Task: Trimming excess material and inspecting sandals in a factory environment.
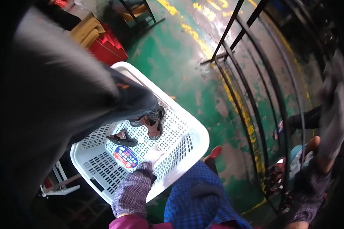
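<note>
Below, gloved left hand (153, 155) inside perforated white plastic basket (195, 131).

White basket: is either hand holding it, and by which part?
The left hand, gloved, lies flat inside the white basket on its perforated floor, beside a round sticker; no clear grip. The right hand is raised and blurred; any hold cannot be told.

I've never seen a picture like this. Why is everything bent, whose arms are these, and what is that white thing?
There is no machine here. A person wears a wide-angle camera on the head, looking down, which bends straight lines. The left hand, in a checked sleeve cover, reaches into a white plastic basket standing on the green floor; its palm lies flat inside and holds nothing. Beside it is a round blue and red sticker. The right hand is raised at the right edge, blurred. A second person's sandalled feet show through the basket.
</note>
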The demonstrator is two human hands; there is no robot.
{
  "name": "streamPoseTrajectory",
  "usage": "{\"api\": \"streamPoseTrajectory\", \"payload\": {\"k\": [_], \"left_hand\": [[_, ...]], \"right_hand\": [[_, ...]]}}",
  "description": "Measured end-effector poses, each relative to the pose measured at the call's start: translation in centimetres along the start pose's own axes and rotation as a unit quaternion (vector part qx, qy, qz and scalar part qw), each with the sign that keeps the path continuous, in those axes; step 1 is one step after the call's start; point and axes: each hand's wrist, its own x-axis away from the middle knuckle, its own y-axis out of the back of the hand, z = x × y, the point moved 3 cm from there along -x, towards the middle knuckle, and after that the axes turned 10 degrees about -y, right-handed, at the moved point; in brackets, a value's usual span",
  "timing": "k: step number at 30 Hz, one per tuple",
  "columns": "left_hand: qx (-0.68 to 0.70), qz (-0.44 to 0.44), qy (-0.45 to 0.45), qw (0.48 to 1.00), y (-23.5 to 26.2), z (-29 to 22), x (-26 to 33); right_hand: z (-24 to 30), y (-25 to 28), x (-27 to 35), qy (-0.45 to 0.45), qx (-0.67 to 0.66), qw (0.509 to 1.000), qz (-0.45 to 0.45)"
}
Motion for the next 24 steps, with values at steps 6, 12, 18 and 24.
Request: {"api": "streamPoseTrajectory", "payload": {"k": [6,12,18,24], "left_hand": [[0.252,-0.098,-0.043,0.962,-2.1,0.3,-22.6],[-0.377,-0.139,-0.092,0.911,-1.9,8.2,-25.7],[-0.515,-0.129,-0.315,0.787,0.4,6.5,-4.5],[-0.517,-0.276,-0.427,0.689,3.9,-5.4,17.8]], "right_hand": [[-17.3,0.3,18.4,-0.474,0.003,0.881,0.01],[-22.3,-2.3,26.7,-0.602,-0.092,0.785,0.111],[-16.3,-2.9,26.4,-0.52,0.02,0.792,0.318],[-5.0,-5.6,24.4,-0.041,0.129,0.868,0.478]]}}
